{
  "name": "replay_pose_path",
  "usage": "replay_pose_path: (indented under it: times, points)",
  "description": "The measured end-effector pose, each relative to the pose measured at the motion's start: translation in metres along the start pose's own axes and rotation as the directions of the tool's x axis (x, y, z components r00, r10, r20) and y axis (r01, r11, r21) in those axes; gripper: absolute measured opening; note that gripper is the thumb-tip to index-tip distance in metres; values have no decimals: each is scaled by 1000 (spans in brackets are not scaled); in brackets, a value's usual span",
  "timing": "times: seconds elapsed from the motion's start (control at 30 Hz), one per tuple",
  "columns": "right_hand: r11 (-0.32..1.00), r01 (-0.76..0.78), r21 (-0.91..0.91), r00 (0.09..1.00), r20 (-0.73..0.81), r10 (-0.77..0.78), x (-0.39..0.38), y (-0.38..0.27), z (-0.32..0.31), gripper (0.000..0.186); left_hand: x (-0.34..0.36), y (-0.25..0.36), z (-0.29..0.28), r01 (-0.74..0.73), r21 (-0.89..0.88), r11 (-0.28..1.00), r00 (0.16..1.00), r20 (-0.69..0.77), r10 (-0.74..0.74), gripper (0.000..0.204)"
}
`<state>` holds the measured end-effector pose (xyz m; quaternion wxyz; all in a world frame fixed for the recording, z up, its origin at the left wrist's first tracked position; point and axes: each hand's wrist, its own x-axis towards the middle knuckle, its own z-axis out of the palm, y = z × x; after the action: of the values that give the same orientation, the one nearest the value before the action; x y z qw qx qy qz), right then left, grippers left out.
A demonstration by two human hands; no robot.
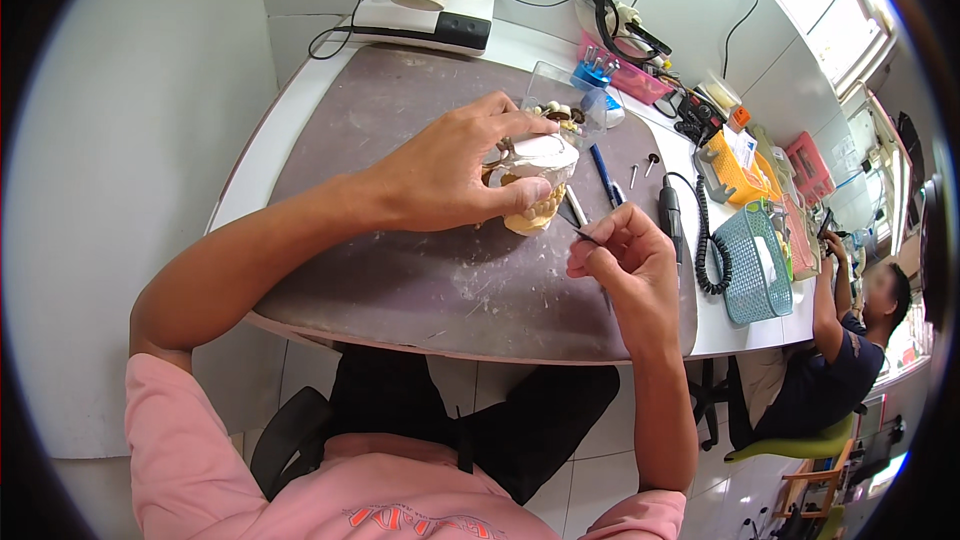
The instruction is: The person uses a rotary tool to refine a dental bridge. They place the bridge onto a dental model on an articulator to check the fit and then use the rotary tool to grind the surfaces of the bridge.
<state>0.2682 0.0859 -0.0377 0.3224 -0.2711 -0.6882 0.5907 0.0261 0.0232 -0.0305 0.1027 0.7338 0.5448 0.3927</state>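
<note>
My left hand (465,168) grips a dental model (536,208) with cream teeth and a white plaster top, mounted in what looks like an articulator, on the grey work mat (420,290). Below and right of it, my right hand (632,258) pinches a thin, dark, pointed instrument (588,235), its far end too small to make out clearly. A blue pen-like tool (601,168) and a pale stick (576,204) lie beside the model. Behind it stands a clear plastic box (544,85) with pale and dark pieces in it.
A suction unit (420,25) stands at the back. Rightward are a pink tray (645,85), yellow basket (745,176), light-blue basket (755,280) and a dark handpiece (670,210) with coiled cord. A co-worker (820,375) sits at the right. A wall (120,190) borders the left.
</note>
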Motion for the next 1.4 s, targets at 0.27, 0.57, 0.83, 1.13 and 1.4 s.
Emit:
replay_pose_path:
  times: [0.27, 0.57, 0.83, 1.13, 1.4]
  points:
    - [997, 26, -74, 1000, -4, -26, -1, -5, -2, 17, 0, -6, 5, -47, -7, 999, 999, -15, 47, 63]
    - [983, 112, -147, 991, -55, -121, 1, 0, -3, 22, 1, -7, -1, 38, -234, 971, 999, 30, -32, 66]
    - [739, 479, -473, 839, 1, -543, 12, 2, -5, 22, 5, -23, 1, 186, -481, 857, 981, 140, -135, 69]
    - [646, 526, -553, 775, -3, -632, 25, -2, 2, 22, 3, -27, 4, 234, -564, 792, 972, 160, -173, 67]
    - [193, 628, -754, 583, 290, -759, 28, -8, -4, 31, 4, -28, 8, 179, -576, 798, 984, 105, -145, 66]
